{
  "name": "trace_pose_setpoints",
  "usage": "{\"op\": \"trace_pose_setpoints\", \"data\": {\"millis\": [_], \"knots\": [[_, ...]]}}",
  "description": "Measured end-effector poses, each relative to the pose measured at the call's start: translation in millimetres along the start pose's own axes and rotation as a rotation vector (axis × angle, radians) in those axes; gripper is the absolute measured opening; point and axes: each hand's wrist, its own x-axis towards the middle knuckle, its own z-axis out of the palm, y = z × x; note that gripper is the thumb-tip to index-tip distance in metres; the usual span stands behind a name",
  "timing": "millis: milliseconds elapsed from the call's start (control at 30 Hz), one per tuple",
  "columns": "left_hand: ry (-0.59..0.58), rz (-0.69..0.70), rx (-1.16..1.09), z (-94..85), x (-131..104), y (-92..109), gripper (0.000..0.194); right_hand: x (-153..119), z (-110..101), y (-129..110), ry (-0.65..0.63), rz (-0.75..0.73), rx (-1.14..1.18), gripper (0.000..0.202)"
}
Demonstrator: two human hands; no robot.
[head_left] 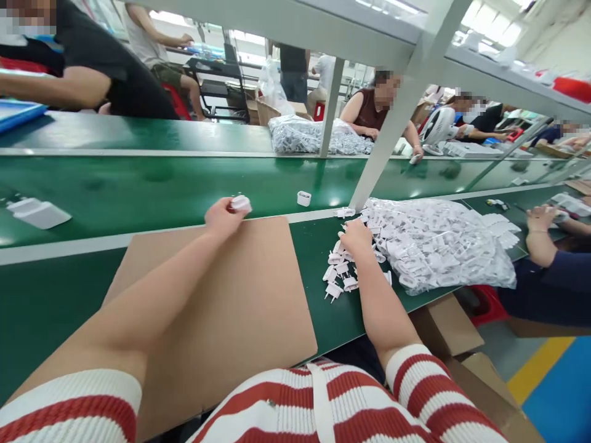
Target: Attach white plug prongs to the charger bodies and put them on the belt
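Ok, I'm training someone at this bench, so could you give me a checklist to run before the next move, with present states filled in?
1. Left hand holds a white piece: ok.
2. Right hand is at the loose plugs: ok.
3. Right hand grips a plug firmly: cannot tell, partly hidden.
4. Cardboard is apart from the loose plugs: ok.
5. All white pieces are inside the plastic bag: not ok, plugs lie beside it.
6. Green belt is stationary: cannot tell from one still.

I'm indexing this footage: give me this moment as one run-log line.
left hand: holds white piece | right hand: at loose white plug parts | cardboard: beneath left forearm | clear bag: beside plug parts
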Motion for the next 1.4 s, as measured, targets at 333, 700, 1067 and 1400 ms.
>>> {"op": "trace_pose_setpoints", "data": {"millis": [333, 700, 1067, 1400], "knots": [[0.364, -0.084, 0.269, 13.9, 31, 5, 0.090, 3, 3, -2, 0.025, 0.032, 0.326, 0.033], [-0.229, 0.330, 0.096, 97.9, 66, 64, 0.062, -1, 6, -21, -0.196, -0.150, 1.219, 0.057], [-0.205, 0.434, -0.068, 56.3, -70, 49, 0.030, -11, 1, -28, -0.292, -0.102, 1.522, 0.068], [-0.346, 0.457, -0.314, 55.8, -146, 17, 0.035, -55, 10, -58, -0.119, -0.584, 0.912, 0.018]]}}
